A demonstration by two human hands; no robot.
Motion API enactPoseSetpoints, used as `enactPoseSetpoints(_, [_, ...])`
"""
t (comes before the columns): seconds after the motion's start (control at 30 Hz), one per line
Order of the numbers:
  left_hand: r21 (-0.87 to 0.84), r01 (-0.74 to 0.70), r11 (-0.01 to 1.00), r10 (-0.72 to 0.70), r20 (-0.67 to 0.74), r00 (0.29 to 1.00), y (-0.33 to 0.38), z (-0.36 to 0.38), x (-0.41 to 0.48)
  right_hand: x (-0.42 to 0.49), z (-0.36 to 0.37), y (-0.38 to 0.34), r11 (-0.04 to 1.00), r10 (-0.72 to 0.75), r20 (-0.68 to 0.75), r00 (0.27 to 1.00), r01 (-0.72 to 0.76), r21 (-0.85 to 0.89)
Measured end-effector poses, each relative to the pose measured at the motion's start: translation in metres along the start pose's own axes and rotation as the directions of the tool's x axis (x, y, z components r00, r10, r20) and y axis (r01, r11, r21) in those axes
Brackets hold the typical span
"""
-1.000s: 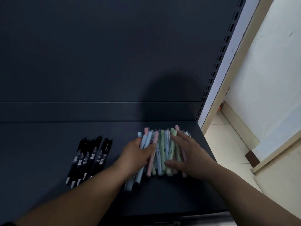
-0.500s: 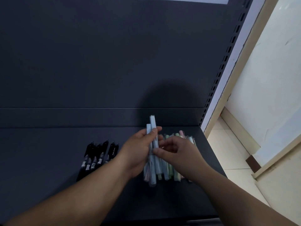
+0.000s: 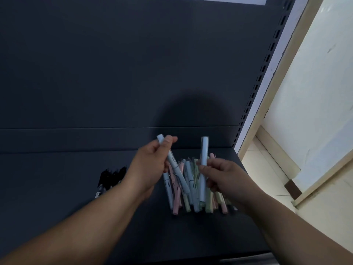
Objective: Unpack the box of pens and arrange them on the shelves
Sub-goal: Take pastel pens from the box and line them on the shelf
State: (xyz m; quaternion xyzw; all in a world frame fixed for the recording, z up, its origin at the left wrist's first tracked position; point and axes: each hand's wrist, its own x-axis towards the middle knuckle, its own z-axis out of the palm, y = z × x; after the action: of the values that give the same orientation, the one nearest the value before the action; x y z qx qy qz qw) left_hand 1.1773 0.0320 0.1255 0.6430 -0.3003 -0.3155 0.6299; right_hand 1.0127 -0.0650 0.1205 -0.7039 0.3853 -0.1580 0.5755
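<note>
Dark shelf (image 3: 57, 188): pastel pens (image 3: 188, 199), black pens (image 3: 109, 176).

No text, brand, number or sign can be read anywhere. Small pale labels are seen on the black pens (image 3: 107, 178) lying on the shelf (image 3: 57, 188), but their print is too small and blurred to be made out (the same holds for the faint markings on the pastel pens (image 3: 191, 188)).

From my remote feed I note two bare forearms running up from the lower corners, sleeveless as far as shown, left hand (image 3: 150, 167) and right hand (image 3: 227, 176) ungloved, no rings, watch or bands visible.
</note>
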Motion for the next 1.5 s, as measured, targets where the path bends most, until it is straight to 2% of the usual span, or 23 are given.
enactPoseSetpoints(0.1, [-0.039,-0.047,0.998,0.045,-0.041,0.998,0.004,-0.004,0.001,0.001,-0.002,-0.005,0.994,-0.014,0.011,1.0,0.012,0.105])
enactPoseSetpoints(0.2, [-0.079,-0.116,0.99,0.112,-0.05,0.992,0.002,-0.006,-0.003,0.004,-0.004,-0.004,0.993,-0.075,-0.077,0.994,0.082,0.083])
enactPoseSetpoints(0.27, [0.066,-0.209,0.976,0.213,-0.055,0.976,-0.005,-0.005,-0.008,0.005,-0.004,0.001,0.984,-0.168,-0.149,0.974,0.157,-0.087])
enactPoseSetpoints(0.33, [0.326,-0.324,0.888,0.346,-0.01,0.938,-0.017,-0.006,-0.012,0.008,-0.003,0.01,0.909,-0.309,-0.151,0.939,0.245,-0.338])
enactPoseSetpoints(0.43, [0.561,-0.452,0.694,0.399,0.223,0.89,-0.048,-0.009,-0.012,0.015,0.001,0.024,0.712,-0.46,-0.014,0.888,0.36,-0.604])
enactPoseSetpoints(0.5, [0.596,-0.547,0.587,0.348,0.425,0.836,-0.066,-0.008,-0.012,0.02,0.003,0.032,0.613,-0.455,0.078,0.887,0.376,-0.695])
enactPoseSetpoints(0.57, [0.569,-0.615,0.547,0.269,0.576,0.772,-0.077,-0.005,-0.015,0.022,0.005,0.035,0.55,-0.39,0.159,0.907,0.368,-0.75])
enactPoseSetpoints(0.67, [0.558,-0.601,0.572,0.14,0.656,0.742,-0.079,-0.004,-0.019,0.02,0.005,0.039,0.566,-0.368,0.185,0.911,0.377,-0.733])
enactPoseSetpoints(0.73, [0.56,-0.539,0.629,0.138,0.602,0.786,-0.075,-0.005,-0.02,0.018,0.0,0.041,0.638,-0.414,0.073,0.907,0.347,-0.687])
enactPoseSetpoints(0.8, [0.588,-0.436,0.681,0.132,0.487,0.863,-0.071,-0.004,-0.017,0.015,-0.008,0.044,0.695,-0.405,-0.013,0.914,0.298,-0.654])
enactPoseSetpoints(0.9, [0.675,-0.231,0.701,-0.023,0.344,0.939,-0.074,-0.001,-0.009,0.009,-0.025,0.053,0.735,-0.162,0.09,0.983,0.181,-0.653])
enactPoseSetpoints(0.97, [0.731,-0.182,0.658,-0.115,0.336,0.935,-0.082,0.003,-0.004,0.006,-0.034,0.062,0.666,-0.046,0.194,0.98,0.175,-0.726])
enactPoseSetpoints(1.07, [0.797,-0.23,0.559,-0.152,0.371,0.916,-0.09,0.011,0.0,0.008,-0.034,0.073,0.589,-0.031,0.232,0.972,0.206,-0.781])
enactPoseSetpoints(1.13, [0.796,-0.255,0.549,-0.135,0.386,0.913,-0.09,0.012,0.002,0.013,-0.031,0.074,0.578,-0.083,0.191,0.978,0.203,-0.791])
enactPoseSetpoints(1.3, [0.763,-0.274,0.585,-0.06,0.377,0.924,-0.09,0.009,0.001,0.018,-0.036,0.066,0.604,-0.142,0.152,0.978,0.207,-0.769])
enactPoseSetpoints(1.37, [0.772,-0.308,0.556,-0.042,0.396,0.917,-0.087,0.014,-0.005,0.02,-0.04,0.063,0.601,-0.146,0.182,0.972,0.233,-0.764])
enactPoseSetpoints(1.5, [0.802,-0.343,0.489,-0.038,0.413,0.91,-0.082,0.025,-0.021,0.042,-0.05,0.056,0.659,-0.186,0.167,0.968,0.249,-0.71])
